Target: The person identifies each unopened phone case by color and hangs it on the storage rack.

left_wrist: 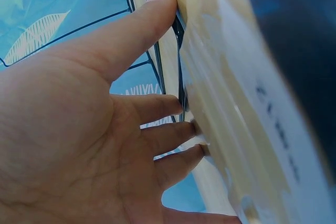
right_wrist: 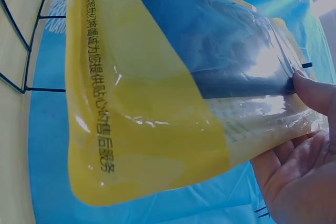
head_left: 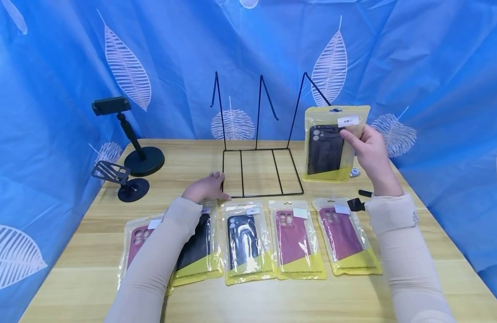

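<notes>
My right hand (head_left: pixel 373 150) pinches the upper right side of a clear-and-yellow pouch (head_left: pixel 326 172) with a black phone case (head_left: pixel 325 150) inside. In the head view, the pouch hangs upright in the air, its top hole overlapping the tip of the right prong of a black wire rack (head_left: pixel 262 195). The right wrist view shows the pouch's yellow lower end (right_wrist: pixel 142 129) tilted, thumb on the front, fingers behind. My left hand (head_left: pixel 206 188) is at the rack's front left corner, fingers fairly straight and fingertips at the wire (left_wrist: pixel 181 77). All three prongs slope up from the rack's base.
Several pouched phone cases lie in a row in front: black (head_left: pixel 243 240), dark pink (head_left: pixel 293 240) and another dark pink (head_left: pixel 342 237); my left sleeve partly covers others. Two black stands (head_left: pixel 144 161) (head_left: pixel 133 189) are at left. Small black items (head_left: pixel 356 205) lie by my right sleeve.
</notes>
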{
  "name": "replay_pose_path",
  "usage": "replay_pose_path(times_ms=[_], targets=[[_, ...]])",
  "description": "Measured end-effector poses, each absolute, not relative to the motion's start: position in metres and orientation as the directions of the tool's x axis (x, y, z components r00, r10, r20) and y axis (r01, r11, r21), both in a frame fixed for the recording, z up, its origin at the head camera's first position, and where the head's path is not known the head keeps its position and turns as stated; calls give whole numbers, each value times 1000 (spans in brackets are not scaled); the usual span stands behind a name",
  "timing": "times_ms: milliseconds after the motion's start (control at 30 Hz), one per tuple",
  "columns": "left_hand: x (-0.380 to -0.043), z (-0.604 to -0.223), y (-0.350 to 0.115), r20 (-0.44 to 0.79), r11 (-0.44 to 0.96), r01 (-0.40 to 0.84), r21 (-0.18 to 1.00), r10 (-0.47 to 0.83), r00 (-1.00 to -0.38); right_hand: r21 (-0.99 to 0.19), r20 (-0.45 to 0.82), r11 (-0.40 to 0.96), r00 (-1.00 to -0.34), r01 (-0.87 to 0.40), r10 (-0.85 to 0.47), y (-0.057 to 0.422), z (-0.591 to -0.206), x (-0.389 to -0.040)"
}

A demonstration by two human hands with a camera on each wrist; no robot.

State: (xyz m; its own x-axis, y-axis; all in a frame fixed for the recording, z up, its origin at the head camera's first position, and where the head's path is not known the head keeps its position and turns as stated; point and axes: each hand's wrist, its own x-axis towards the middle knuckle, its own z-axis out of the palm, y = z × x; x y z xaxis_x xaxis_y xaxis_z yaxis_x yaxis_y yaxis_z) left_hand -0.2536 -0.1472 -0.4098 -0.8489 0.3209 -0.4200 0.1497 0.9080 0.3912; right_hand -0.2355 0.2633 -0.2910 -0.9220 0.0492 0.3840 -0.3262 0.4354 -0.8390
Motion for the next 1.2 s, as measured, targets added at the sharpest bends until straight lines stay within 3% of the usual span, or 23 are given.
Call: replay_pose_path(times_ms=[367, 833, 1200], targets=[[-254, -410, -149, -422, 908, 149, 393, 322, -847, -867, 306, 431, -950, -251, 63, 259, -294, -259], [-251, -411, -150, -423, 902, 137, 410, 321, -847, -860, 322, 450, -940, -241, 112, 246, -294, -300], [-253, -411, -149, -425, 903, 144, 405, 325, -845, -877, 260, 445, -958, -181, 123, 236, -286, -332]])
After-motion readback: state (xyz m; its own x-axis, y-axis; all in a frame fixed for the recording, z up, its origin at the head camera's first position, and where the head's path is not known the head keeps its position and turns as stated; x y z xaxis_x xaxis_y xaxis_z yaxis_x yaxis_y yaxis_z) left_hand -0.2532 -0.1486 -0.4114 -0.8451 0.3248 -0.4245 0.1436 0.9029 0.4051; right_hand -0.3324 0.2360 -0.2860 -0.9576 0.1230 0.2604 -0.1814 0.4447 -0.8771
